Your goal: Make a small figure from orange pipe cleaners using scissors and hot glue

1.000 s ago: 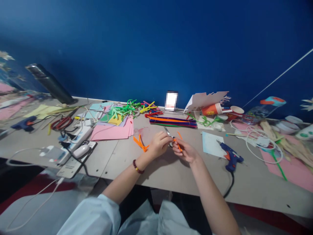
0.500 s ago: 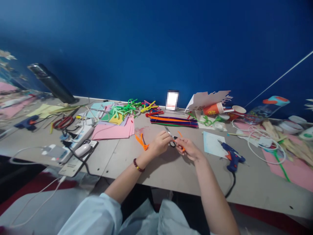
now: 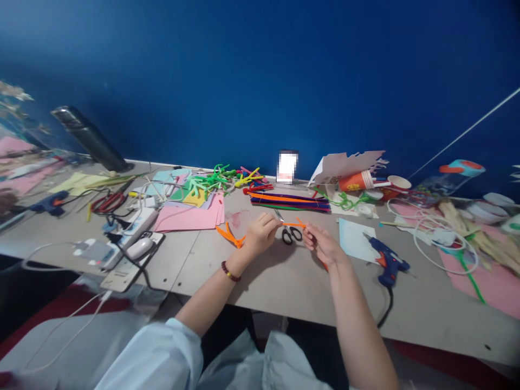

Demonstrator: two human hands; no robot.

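Observation:
Between my two hands stretches an orange pipe cleaner [image 3: 293, 223], with a small crossing tip near the right fingers. My left hand [image 3: 263, 232] pinches its left end. My right hand [image 3: 323, 245] grips it on the right, and an orange end shows below that palm. Behind and under the pipe cleaner lie black-handled scissors [image 3: 291, 235] on the table, their blades partly hidden by my left hand. Another bent orange pipe cleaner piece [image 3: 231, 236] rests beside my left wrist.
Beyond my hands lies a bundle of coloured pipe cleaners [image 3: 289, 202]. A blue glue gun [image 3: 388, 260] is at the right, near light blue paper [image 3: 357, 240]. To the left are pink sheets [image 3: 187, 216], a power strip [image 3: 132, 235] and a mouse [image 3: 140, 247].
My hands have moved apart, and the orange pipe cleaner now shows stretched between them. The scissors handles, partly covered before, are in plain sight.

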